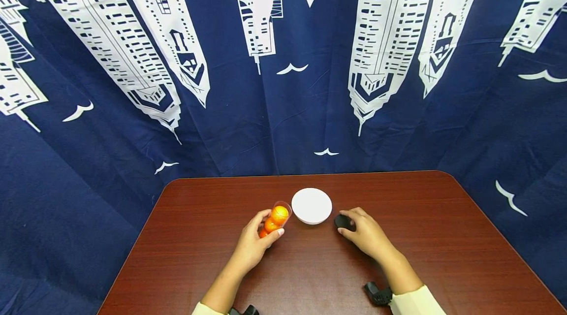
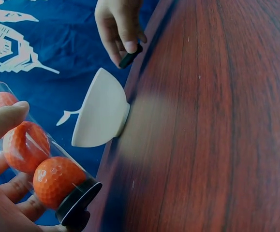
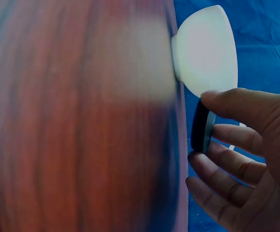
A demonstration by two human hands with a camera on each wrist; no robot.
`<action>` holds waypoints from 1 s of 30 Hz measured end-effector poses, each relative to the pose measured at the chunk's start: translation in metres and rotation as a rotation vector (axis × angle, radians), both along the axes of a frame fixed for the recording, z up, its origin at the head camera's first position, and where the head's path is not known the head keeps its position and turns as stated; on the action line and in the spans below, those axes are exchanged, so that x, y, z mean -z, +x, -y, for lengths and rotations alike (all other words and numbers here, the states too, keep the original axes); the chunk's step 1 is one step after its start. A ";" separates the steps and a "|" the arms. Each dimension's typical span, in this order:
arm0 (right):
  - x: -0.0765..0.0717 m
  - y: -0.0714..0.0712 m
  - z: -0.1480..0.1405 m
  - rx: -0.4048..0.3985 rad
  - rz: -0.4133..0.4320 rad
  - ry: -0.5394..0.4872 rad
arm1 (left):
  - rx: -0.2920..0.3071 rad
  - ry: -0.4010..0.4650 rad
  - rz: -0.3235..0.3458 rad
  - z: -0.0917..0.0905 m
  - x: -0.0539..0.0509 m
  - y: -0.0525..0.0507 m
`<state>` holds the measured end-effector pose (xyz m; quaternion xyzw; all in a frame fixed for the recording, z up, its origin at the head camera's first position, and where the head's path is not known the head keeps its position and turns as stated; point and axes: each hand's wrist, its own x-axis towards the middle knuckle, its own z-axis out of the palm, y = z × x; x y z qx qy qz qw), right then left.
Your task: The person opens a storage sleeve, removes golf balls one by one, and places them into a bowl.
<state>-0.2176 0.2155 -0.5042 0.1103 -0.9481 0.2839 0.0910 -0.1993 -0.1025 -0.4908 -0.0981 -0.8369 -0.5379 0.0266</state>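
Note:
My left hand (image 1: pixel 254 243) grips a clear tube (image 2: pixel 65 145) of three orange golf balls (image 2: pixel 57 181), tilted with its upper end toward the bowl. A black cap (image 2: pixel 79 203) closes the tube's lower end. To the right of the bowl, my right hand (image 1: pixel 365 234) pinches a round black lid (image 1: pixel 343 222) between thumb and fingers, just above or at the table; I cannot tell which. Between the two hands stands a white bowl (image 1: pixel 312 205), upright on the table. Its inside looks plain white in the head view.
The brown wooden table (image 1: pixel 310 275) has rounded far corners. Behind it hangs a dark blue cloth (image 1: pixel 274 123) printed with white buildings and birds. A black wrist device (image 1: pixel 378 294) sits at my right wrist.

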 end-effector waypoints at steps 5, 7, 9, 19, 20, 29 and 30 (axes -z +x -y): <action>0.004 0.000 -0.003 -0.003 0.044 0.019 | 0.002 -0.002 0.005 0.001 0.000 -0.001; 0.004 0.000 -0.004 -0.003 0.056 0.026 | 0.003 -0.006 0.005 0.001 0.001 -0.002; 0.004 0.001 -0.004 -0.001 0.069 0.035 | 0.003 -0.010 0.005 0.001 0.001 -0.002; 0.003 0.005 -0.002 0.004 0.083 0.092 | 0.004 -0.005 0.018 0.002 0.002 -0.002; 0.003 0.005 -0.002 0.004 0.082 0.095 | 0.005 -0.006 0.019 0.002 0.002 -0.002; -0.001 0.006 0.000 0.033 0.060 0.078 | -0.011 0.002 0.017 0.003 0.001 -0.003; -0.002 0.006 0.000 0.039 0.056 0.072 | -0.014 0.004 0.016 0.003 0.001 -0.003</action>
